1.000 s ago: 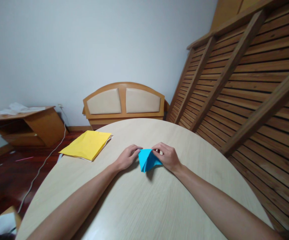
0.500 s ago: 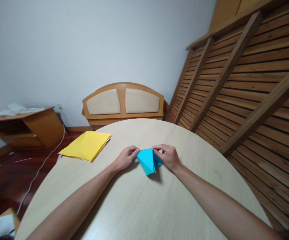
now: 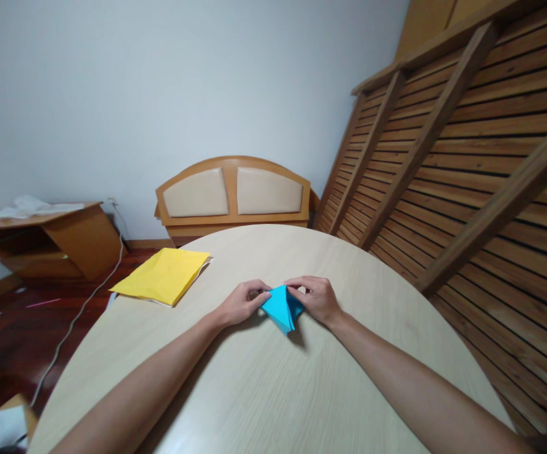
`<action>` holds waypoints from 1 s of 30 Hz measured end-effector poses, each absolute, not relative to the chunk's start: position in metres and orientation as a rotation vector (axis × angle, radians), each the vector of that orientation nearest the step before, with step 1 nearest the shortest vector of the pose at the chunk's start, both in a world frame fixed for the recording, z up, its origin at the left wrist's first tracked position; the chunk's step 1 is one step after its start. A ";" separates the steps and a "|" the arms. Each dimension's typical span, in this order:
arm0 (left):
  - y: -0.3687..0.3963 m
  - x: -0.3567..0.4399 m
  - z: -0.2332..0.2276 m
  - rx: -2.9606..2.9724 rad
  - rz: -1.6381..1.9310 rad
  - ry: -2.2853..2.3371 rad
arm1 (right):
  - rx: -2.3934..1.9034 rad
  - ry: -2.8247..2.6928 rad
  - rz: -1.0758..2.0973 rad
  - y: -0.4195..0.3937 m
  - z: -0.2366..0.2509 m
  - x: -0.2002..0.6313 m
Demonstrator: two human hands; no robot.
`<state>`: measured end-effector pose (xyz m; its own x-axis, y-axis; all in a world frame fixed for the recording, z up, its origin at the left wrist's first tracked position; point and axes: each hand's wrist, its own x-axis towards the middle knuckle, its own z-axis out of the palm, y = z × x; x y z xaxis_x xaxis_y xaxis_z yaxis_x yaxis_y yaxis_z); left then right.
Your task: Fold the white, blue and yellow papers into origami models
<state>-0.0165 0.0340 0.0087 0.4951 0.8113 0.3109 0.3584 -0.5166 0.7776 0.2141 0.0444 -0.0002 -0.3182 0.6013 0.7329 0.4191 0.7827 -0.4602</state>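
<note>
- Both hands are in on the folded blue paper (image 3: 282, 307), which sits a little beyond the middle of the round table (image 3: 264, 391), toward its far edge
- Left hand (image 3: 242, 302) has its fingers curled narrow, tips pinching the paper's left upper corner
- Right hand (image 3: 315, 297) mirrors it, thumb and forefinger closed tight on the right upper corner
- So the paper hangs between the two hands, held at its top edge from both sides, neither hand nearer than the other
- Its shape narrows to a point aimed back at the person, so the long axis runs from the fingers toward the near edge of the table
- That lower tip looks to rest on or just above the tabletop, I cannot tell which
- Well apart, at the table's far left edge, lies a yellow paper packet (image 3: 164, 275), flat and untouched
- Behind the table, a wooden headboard (image 3: 234, 193) stands against the wall and a slatted bed frame (image 3: 453, 157) leans to the right
</note>
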 end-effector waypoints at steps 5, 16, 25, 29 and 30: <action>0.032 -0.014 0.009 2.135 0.905 0.905 | -0.659 -2.042 0.177 0.045 -0.001 0.215; 0.028 -0.005 0.012 2.136 0.958 0.852 | -0.495 -2.114 0.162 0.043 0.001 0.211; 0.027 -0.004 0.012 2.143 0.999 0.880 | -0.649 -2.087 0.231 0.044 -0.001 0.211; 0.029 -0.005 0.010 2.136 1.010 0.908 | -0.624 -2.088 0.273 0.045 -0.002 0.211; 0.029 -0.006 0.009 2.134 1.012 0.910 | -0.619 -2.086 0.284 0.046 -0.002 0.211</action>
<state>-0.0056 0.0294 0.0091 0.4738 0.7808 0.4073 0.3218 -0.5841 0.7452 0.2110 0.0456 -0.0023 -0.4581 0.5300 0.7136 0.3199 0.8473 -0.4239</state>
